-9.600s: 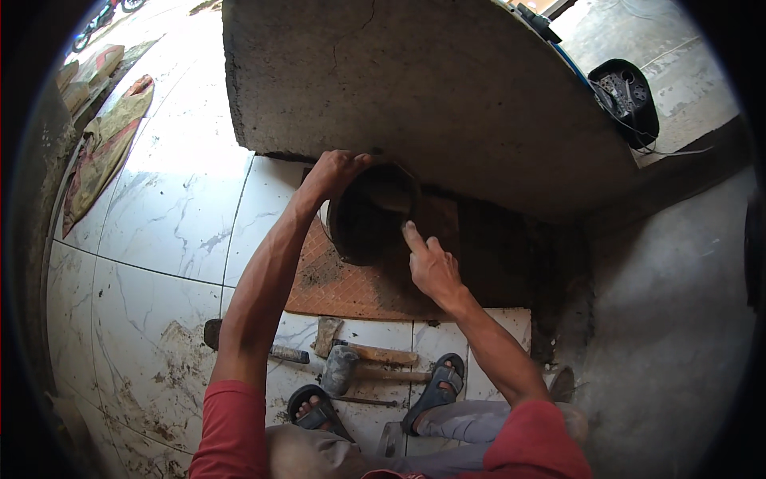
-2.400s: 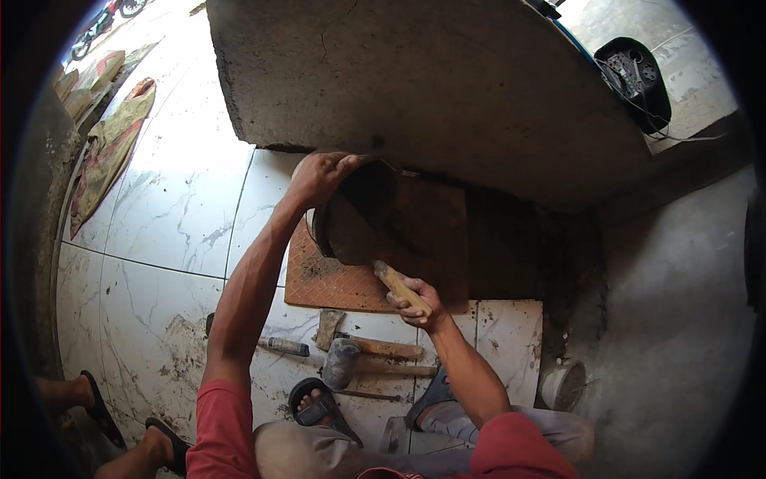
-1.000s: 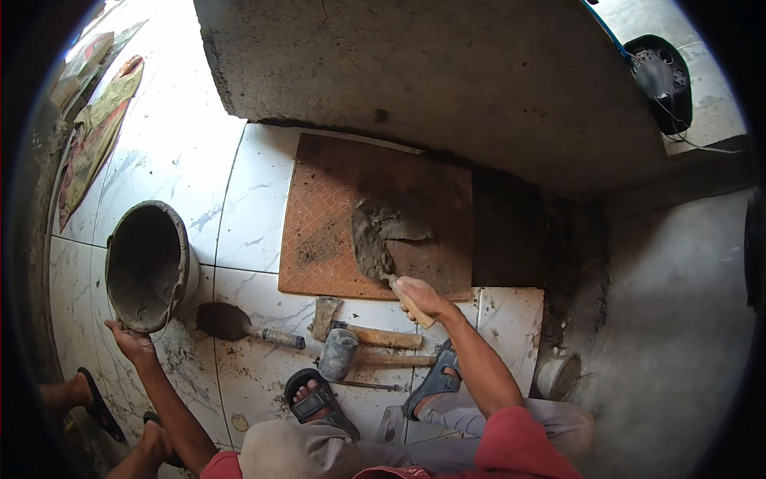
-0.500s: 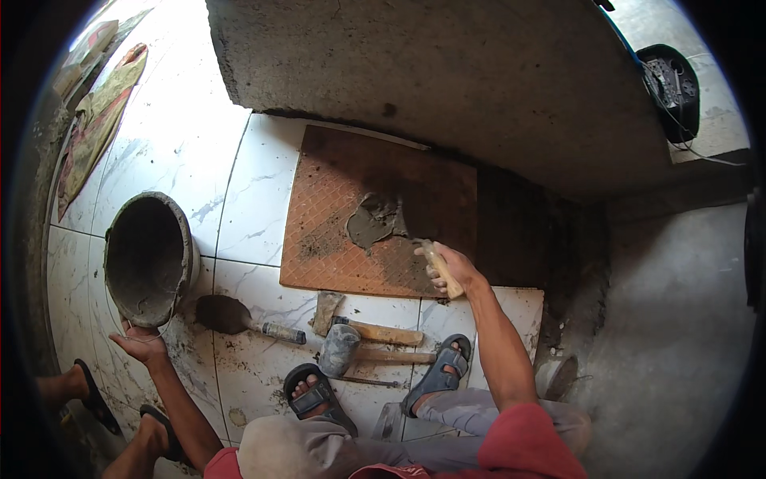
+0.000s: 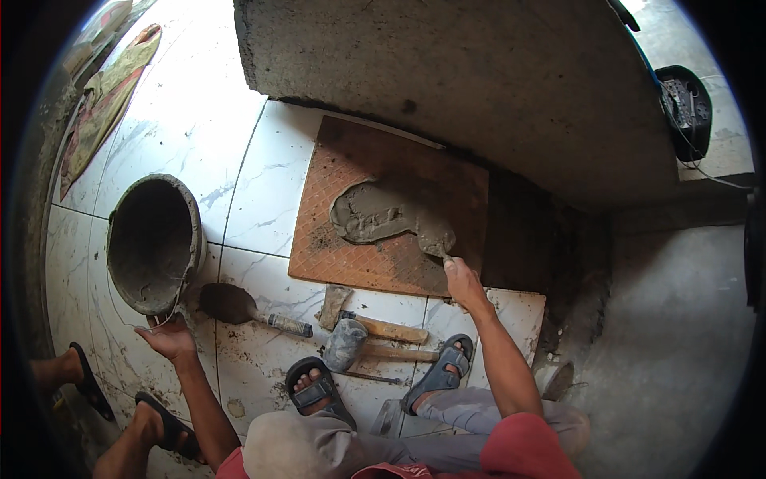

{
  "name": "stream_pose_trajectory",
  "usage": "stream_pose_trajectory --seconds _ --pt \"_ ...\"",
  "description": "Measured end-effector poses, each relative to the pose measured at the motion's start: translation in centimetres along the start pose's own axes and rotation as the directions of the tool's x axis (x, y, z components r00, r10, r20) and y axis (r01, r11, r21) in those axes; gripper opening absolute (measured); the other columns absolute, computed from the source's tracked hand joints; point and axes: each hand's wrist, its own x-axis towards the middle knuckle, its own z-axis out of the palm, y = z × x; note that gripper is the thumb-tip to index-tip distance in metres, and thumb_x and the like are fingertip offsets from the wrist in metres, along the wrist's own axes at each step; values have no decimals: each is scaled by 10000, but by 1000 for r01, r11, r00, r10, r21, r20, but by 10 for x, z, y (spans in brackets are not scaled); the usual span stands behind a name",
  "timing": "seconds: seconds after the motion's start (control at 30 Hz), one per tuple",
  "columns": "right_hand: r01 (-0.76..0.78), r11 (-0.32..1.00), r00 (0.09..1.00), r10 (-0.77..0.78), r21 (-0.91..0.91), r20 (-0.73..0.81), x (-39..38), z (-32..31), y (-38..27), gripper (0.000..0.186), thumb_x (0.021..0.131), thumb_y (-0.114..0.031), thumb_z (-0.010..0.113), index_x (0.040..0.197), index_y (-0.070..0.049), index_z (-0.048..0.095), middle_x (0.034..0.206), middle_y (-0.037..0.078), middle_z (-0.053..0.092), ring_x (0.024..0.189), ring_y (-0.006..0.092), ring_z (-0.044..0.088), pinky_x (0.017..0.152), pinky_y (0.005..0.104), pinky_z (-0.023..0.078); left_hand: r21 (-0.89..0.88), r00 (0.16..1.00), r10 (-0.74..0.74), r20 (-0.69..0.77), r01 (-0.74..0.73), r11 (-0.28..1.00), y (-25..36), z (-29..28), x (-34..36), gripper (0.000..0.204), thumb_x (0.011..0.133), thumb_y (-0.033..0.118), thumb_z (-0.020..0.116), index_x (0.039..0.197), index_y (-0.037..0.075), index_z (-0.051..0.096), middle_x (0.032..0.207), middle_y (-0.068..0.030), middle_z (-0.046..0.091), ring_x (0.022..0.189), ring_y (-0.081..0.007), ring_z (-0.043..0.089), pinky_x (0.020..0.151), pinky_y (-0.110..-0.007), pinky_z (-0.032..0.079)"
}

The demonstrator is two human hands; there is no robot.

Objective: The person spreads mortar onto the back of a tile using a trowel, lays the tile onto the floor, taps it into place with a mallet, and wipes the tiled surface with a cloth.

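In my right hand (image 5: pixel 467 285) is a trowel (image 5: pixel 437 242), its blade coated in wet grey mortar. The blade lies over the back of an orange-brown tile (image 5: pixel 359 275), whose raised grid shows. A long smear of mortar (image 5: pixel 363 219) spreads across the tile's middle. My left hand (image 5: pixel 171 338) holds a mortar-stained bucket (image 5: pixel 198 259) at its near lower rim, fingers partly hidden beneath it and thumb apart. The bucket is tilted with its mouth toward me, and its thin wire handle hangs by that hand.
Between my hands and feet lie a second trowel (image 5: pixel 227 304), a hatchet (image 5: pixel 391 329), a mallet (image 5: pixel 345 345) and a thin metal rod (image 5: pixel 371 376). A concrete slab (image 5: pixel 431 72) overhangs the far side. Another person's sandalled feet (image 5: pixel 171 427) are at lower left.
The mortar patch has grown into a longer smear reaching right, under the trowel. My right hand has moved slightly nearer to me and turned. My left hand stays at the bucket.
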Motion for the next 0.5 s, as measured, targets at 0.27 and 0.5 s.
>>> stream_pose_trajectory --seconds 0.27,0.5 --pt "-567 454 765 -18 687 644 -10 4 -32 549 980 -541 352 1300 -112 476 646 13 438 439 103 408 385 258 365 139 999 -37 -40 42 989 -27 20 -43 457 964 535 429 1102 116 549 864 12 565 683 -127 464 624 -301 380" --pt "264 931 895 -333 251 295 -1 43 -56 517 991 -507 355 1091 -24 510 688 82 541 562 159 562 507 341 462 457 994 39 104 -83 885 -66 9 -79 289 1007 354 450 1080 94 554 797 11 512 649 -85 453 584 -239 385"
